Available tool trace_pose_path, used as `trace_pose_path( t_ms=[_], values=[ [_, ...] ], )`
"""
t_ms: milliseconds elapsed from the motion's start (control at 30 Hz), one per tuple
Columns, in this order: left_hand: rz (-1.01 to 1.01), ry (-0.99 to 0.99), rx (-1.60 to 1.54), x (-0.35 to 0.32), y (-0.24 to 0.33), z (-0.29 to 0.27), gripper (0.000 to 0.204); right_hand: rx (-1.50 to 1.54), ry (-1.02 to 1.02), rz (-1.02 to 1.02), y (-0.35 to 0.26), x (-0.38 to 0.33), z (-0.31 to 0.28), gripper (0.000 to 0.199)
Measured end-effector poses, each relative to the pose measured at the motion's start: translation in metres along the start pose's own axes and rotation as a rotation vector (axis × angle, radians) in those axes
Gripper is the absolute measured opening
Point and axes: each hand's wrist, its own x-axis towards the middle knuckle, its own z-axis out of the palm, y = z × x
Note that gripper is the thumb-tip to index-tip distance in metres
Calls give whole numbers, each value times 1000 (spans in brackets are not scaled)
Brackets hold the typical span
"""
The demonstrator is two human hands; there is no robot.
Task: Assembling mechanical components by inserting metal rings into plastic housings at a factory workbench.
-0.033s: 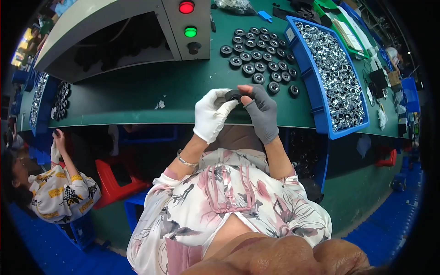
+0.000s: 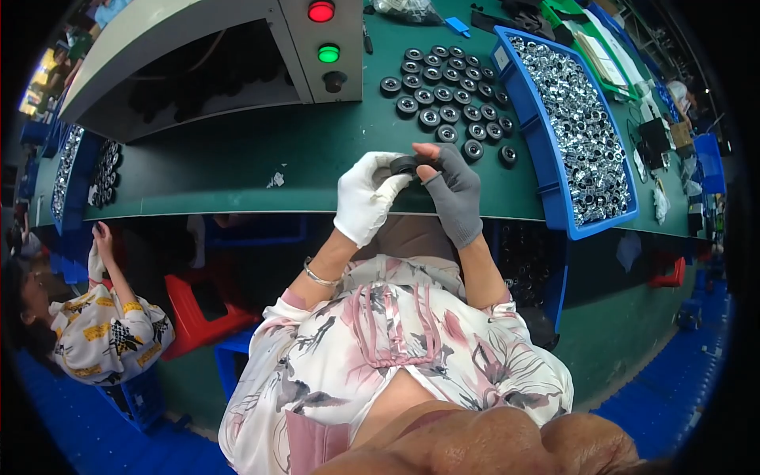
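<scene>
A small black wheel [image 2: 403, 165] is held between both my hands, just above the front edge of the green table [image 2: 309, 178]. My left hand [image 2: 364, 196], in a white glove, closes its thumb and fingers round the wheel's left side. On the other side, my right hand [image 2: 457, 196] wears a grey glove with bare fingertips. Its thumb and forefinger press on the wheel's right side. The glove and fingers hide part of the wheel. Beyond my hands, several similar black wheels with shiny centres [image 2: 447, 115] lie in loose rows.
A blue bin [image 2: 546, 170] full of shiny metal parts stands right. At left is a pale machine [image 2: 336, 16] with red and green buttons. A dark crate [image 2: 530, 269] sits below the table edge. A co-worker [image 2: 111, 332] sits far left by a red stool [image 2: 186, 317].
</scene>
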Motion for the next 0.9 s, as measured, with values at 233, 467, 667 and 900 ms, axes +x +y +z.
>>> trace_pose_path(
  t_ms=[233, 467, 667, 900],
  values=[
    [74, 37, -217, -8, -9, 11, 30, 67, 61, 21, 4, 1, 5, 28],
    [153, 77, -66, -7, -9, 11, 29, -191, 12, -246, 9, 3, 5, 33],
    [163, 85, -73, -8, -11, 9, 30, -153, -44, -179, 10, 2, 3, 35],
    [77, 60, -135, -5, -5, 2, 30, -178, -39, -256, 18, -3, 5, 34]
  ],
)
